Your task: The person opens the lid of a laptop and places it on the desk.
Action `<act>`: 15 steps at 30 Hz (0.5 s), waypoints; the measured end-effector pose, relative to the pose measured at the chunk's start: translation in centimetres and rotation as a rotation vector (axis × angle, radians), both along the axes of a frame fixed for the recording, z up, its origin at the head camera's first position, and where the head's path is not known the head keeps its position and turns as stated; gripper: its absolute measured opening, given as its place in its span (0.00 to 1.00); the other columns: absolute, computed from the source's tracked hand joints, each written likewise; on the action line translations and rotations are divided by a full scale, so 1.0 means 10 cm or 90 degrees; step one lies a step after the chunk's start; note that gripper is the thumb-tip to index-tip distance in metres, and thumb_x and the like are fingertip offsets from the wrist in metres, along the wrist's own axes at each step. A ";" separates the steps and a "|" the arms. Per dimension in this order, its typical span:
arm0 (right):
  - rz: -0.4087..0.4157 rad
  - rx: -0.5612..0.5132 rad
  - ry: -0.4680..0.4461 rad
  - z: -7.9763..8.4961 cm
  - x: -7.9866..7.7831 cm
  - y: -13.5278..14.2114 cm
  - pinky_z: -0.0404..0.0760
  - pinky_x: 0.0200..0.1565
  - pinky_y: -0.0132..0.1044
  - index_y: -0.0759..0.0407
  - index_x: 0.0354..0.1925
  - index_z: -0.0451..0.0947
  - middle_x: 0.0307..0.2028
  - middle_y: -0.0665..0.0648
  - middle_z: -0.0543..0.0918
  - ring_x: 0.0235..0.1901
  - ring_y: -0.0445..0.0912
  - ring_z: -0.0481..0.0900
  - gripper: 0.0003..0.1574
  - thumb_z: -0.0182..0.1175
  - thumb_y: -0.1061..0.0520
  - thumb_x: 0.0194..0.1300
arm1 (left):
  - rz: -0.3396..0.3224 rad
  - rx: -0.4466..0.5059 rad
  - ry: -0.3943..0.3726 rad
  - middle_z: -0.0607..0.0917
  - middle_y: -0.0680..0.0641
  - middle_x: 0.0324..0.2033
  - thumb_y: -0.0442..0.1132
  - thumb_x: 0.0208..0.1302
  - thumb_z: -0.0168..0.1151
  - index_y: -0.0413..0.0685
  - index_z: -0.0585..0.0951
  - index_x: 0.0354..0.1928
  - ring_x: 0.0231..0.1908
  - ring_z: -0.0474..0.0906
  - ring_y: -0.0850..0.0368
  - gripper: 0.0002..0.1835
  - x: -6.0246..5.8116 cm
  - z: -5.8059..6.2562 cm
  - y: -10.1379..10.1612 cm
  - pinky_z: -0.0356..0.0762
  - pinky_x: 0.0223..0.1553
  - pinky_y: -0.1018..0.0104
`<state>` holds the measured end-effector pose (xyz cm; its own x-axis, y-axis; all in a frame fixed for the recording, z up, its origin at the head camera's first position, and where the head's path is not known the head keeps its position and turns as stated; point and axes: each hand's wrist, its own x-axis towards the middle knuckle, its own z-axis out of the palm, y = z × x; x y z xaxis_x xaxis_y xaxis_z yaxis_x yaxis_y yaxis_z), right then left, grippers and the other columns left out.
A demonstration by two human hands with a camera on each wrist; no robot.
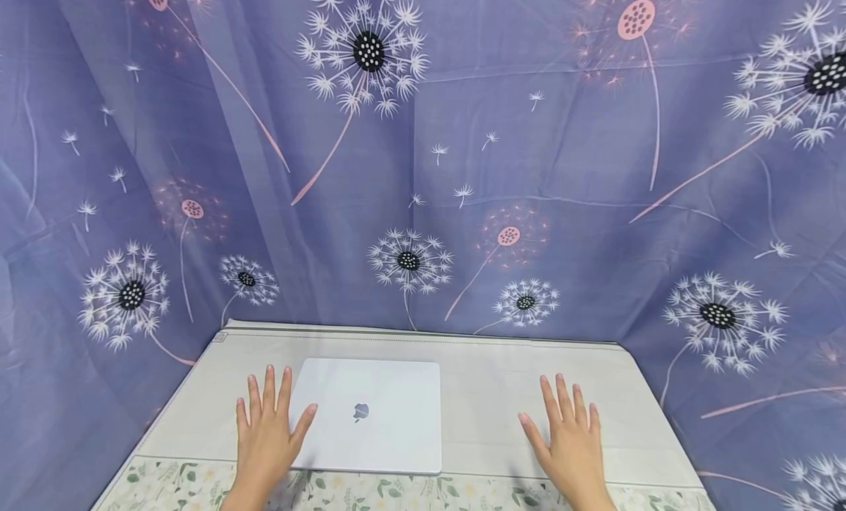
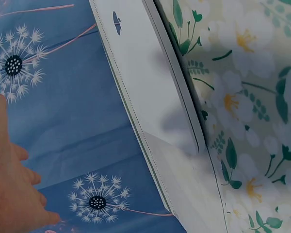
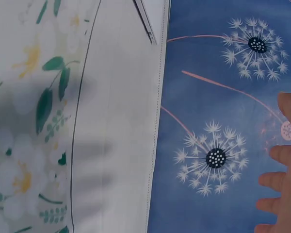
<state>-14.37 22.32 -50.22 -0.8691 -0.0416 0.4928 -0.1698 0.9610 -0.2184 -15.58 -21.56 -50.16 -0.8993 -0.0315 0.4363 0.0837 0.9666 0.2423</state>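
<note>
A closed silver laptop [image 1: 396,423] with a dark apple logo lies flat on the white mat, left of the middle in the head view. My left hand [image 1: 264,434] is held over the laptop's left edge, fingers spread and straight, the thumb overlapping the lid in this view. Well to the right of the laptop, my right hand [image 1: 571,445] hovers above the mat with its fingers spread too. Neither hand holds anything. In the left wrist view the laptop [image 2: 155,73] shows its closed side edge, with the left hand [image 2: 12,179] at the far left. The right hand [image 3: 283,179] appears at the right wrist view's edge.
The white mat [image 1: 502,393] covers the table, with a floral cloth [image 1: 396,493] along its front edge. Purple curtains [image 1: 463,129] with dandelion prints hang behind and at both sides. Soft hand shadows fall on the mat in the right wrist view.
</note>
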 end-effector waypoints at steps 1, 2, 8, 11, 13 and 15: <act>0.003 -0.001 0.003 0.00 -0.01 -0.01 0.38 0.62 0.61 0.53 0.66 0.53 0.64 0.65 0.57 0.64 0.61 0.47 0.45 0.53 0.36 0.57 | -0.001 0.001 0.001 0.46 0.35 0.66 0.61 0.60 0.47 0.45 0.52 0.67 0.65 0.22 0.44 0.40 0.00 0.00 0.00 0.19 0.61 0.43; 0.005 -0.003 0.006 0.01 -0.01 -0.03 0.39 0.62 0.60 0.53 0.66 0.54 0.64 0.65 0.57 0.64 0.62 0.47 0.45 0.53 0.36 0.57 | -0.001 0.004 0.001 0.47 0.35 0.66 0.61 0.60 0.47 0.46 0.52 0.67 0.65 0.22 0.45 0.40 0.00 0.00 0.00 0.19 0.61 0.43; 0.019 -0.017 0.002 0.04 -0.05 -0.14 0.40 0.63 0.59 0.54 0.66 0.53 0.64 0.64 0.56 0.64 0.61 0.48 0.45 0.53 0.36 0.57 | -0.005 0.014 0.003 0.49 0.34 0.65 0.59 0.60 0.49 0.46 0.51 0.67 0.65 0.22 0.46 0.39 -0.01 -0.02 0.00 0.20 0.62 0.44; 0.029 -0.027 -0.003 0.05 -0.07 -0.20 0.41 0.63 0.59 0.54 0.66 0.53 0.64 0.64 0.56 0.64 0.62 0.49 0.45 0.53 0.37 0.58 | -0.006 0.020 -0.001 0.49 0.35 0.65 0.57 0.60 0.50 0.46 0.51 0.67 0.65 0.22 0.45 0.39 -0.01 -0.02 0.01 0.20 0.62 0.44; 0.035 -0.035 -0.002 0.05 -0.08 -0.24 0.42 0.63 0.59 0.54 0.66 0.52 0.64 0.64 0.56 0.63 0.62 0.50 0.45 0.53 0.37 0.58 | -0.008 0.024 -0.004 0.49 0.35 0.65 0.57 0.60 0.50 0.46 0.51 0.67 0.65 0.22 0.45 0.39 -0.01 -0.02 0.01 0.21 0.62 0.43; 0.043 -0.042 -0.001 0.04 -0.09 -0.27 0.42 0.63 0.58 0.54 0.66 0.52 0.64 0.63 0.56 0.63 0.62 0.51 0.45 0.53 0.37 0.58 | -0.009 0.028 -0.011 0.48 0.35 0.66 0.57 0.61 0.49 0.46 0.50 0.67 0.65 0.22 0.45 0.39 -0.02 -0.02 0.01 0.21 0.62 0.43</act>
